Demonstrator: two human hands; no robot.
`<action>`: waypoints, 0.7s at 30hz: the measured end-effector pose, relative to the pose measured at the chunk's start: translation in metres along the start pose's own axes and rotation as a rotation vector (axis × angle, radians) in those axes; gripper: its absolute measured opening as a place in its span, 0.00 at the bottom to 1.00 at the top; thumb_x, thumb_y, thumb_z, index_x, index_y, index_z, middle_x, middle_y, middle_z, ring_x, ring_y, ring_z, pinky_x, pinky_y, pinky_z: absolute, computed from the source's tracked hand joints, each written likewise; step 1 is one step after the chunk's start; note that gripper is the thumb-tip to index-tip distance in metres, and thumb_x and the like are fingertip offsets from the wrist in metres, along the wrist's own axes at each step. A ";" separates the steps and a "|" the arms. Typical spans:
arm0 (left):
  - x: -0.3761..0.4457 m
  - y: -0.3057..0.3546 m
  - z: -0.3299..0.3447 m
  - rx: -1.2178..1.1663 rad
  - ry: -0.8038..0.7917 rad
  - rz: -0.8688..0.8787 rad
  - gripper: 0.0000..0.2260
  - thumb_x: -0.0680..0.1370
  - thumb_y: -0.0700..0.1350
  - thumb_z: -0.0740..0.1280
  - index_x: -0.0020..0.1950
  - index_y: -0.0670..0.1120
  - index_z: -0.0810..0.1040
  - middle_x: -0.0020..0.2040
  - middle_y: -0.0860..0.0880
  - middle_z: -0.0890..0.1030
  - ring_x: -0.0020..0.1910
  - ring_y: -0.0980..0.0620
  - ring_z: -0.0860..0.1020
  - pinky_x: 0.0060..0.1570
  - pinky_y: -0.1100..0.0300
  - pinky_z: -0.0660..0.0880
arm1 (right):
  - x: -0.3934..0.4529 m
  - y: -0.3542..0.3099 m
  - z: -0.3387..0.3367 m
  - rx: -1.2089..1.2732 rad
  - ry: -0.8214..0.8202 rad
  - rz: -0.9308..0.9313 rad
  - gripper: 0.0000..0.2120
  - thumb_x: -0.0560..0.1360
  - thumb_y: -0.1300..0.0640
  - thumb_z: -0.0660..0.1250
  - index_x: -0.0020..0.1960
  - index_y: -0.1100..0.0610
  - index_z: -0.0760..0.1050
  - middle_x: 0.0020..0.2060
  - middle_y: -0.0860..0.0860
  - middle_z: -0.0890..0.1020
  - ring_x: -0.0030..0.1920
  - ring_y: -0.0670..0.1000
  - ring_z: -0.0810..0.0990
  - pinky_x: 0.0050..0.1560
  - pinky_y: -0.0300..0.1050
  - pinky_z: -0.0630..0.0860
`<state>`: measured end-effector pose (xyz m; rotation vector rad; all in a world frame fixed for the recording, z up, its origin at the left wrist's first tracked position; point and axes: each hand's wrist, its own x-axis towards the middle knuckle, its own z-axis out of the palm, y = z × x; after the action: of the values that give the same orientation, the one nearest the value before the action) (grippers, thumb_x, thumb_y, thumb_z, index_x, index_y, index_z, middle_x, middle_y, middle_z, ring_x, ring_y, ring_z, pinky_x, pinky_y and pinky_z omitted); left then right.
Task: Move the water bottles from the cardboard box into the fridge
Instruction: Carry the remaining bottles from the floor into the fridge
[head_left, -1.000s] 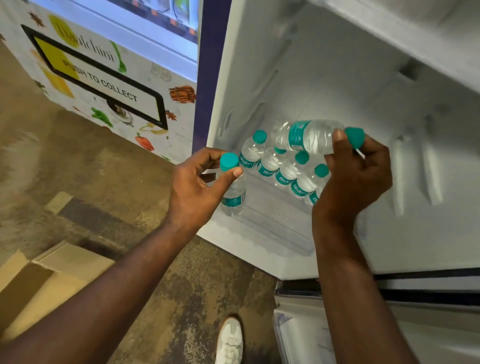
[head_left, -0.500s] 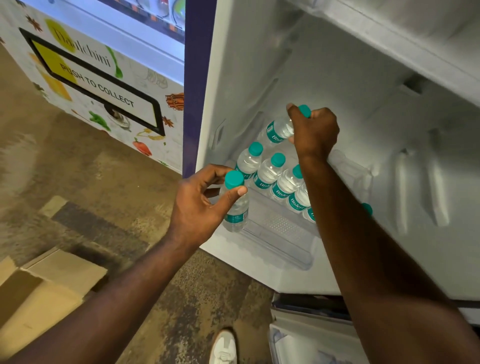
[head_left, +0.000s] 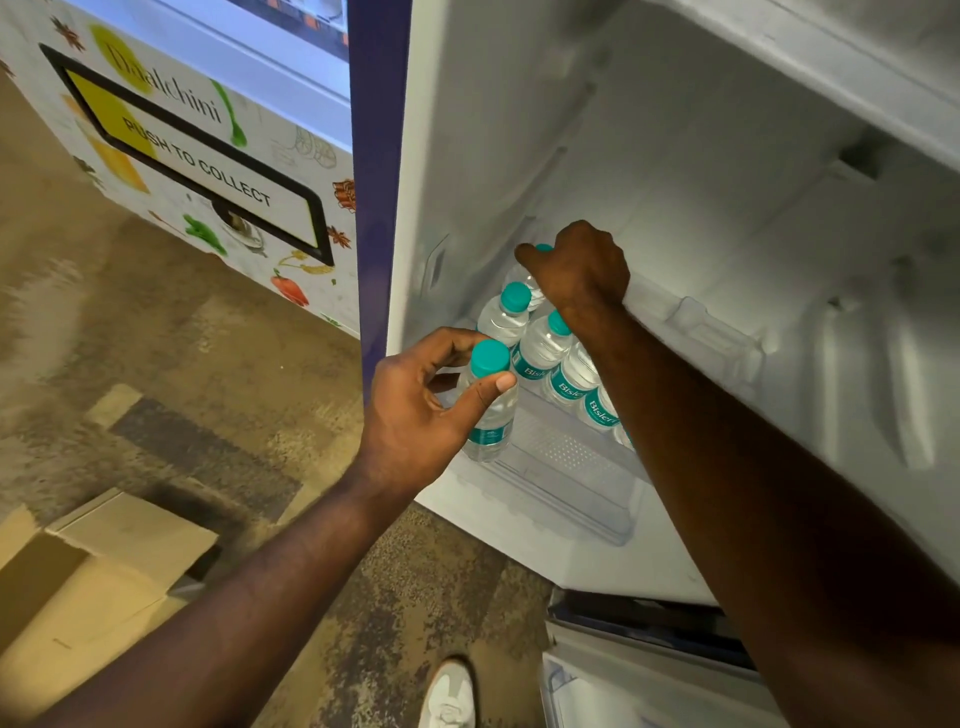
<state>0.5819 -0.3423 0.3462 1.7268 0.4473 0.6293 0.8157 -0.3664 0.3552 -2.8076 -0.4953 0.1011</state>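
Note:
Several clear water bottles (head_left: 540, 348) with teal caps stand in a row on the clear shelf (head_left: 566, 473) of the open white fridge (head_left: 727, 208). My left hand (head_left: 421, 410) grips one more bottle (head_left: 491, 410) by its neck, upright at the front left of the shelf. My right hand (head_left: 582, 270) reaches deep into the fridge and grips the top of a bottle (head_left: 527, 283) at the back of the row; that bottle is mostly hidden by the hand. The cardboard box (head_left: 78, 587) sits on the floor at lower left.
A vending machine (head_left: 197, 156) with a "PUSH TO COLLECT" flap stands left of the fridge. A white shoe (head_left: 449, 696) is on the mottled floor below. The fridge's lower drawer (head_left: 649, 670) sits at bottom right.
My right hand carried its bottle from in front of the row to the back of the shelf and lowered it upright. My left hand kept holding its bottle in place.

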 end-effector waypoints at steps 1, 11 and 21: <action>0.001 0.001 0.001 0.000 0.000 0.000 0.17 0.75 0.54 0.72 0.61 0.48 0.80 0.56 0.59 0.83 0.57 0.60 0.81 0.57 0.62 0.80 | 0.000 -0.001 0.002 -0.008 -0.009 -0.009 0.26 0.76 0.34 0.64 0.60 0.55 0.76 0.55 0.52 0.82 0.49 0.52 0.78 0.45 0.43 0.68; 0.020 0.020 0.015 -0.010 0.048 0.064 0.13 0.79 0.49 0.71 0.61 0.44 0.80 0.55 0.55 0.83 0.57 0.56 0.82 0.57 0.56 0.81 | -0.001 0.003 -0.010 -0.060 -0.101 -0.023 0.32 0.77 0.28 0.53 0.56 0.55 0.75 0.52 0.53 0.81 0.46 0.51 0.76 0.44 0.43 0.69; 0.070 0.060 0.043 -0.147 0.094 0.198 0.11 0.79 0.43 0.71 0.56 0.36 0.80 0.50 0.43 0.84 0.50 0.45 0.83 0.54 0.43 0.80 | -0.086 0.046 -0.090 0.978 -0.097 -0.346 0.16 0.85 0.51 0.55 0.60 0.55 0.79 0.51 0.49 0.85 0.52 0.48 0.85 0.51 0.40 0.81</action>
<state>0.6611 -0.3475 0.4089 1.6171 0.2894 0.8678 0.7605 -0.4618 0.4297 -1.7487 -0.7028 0.3088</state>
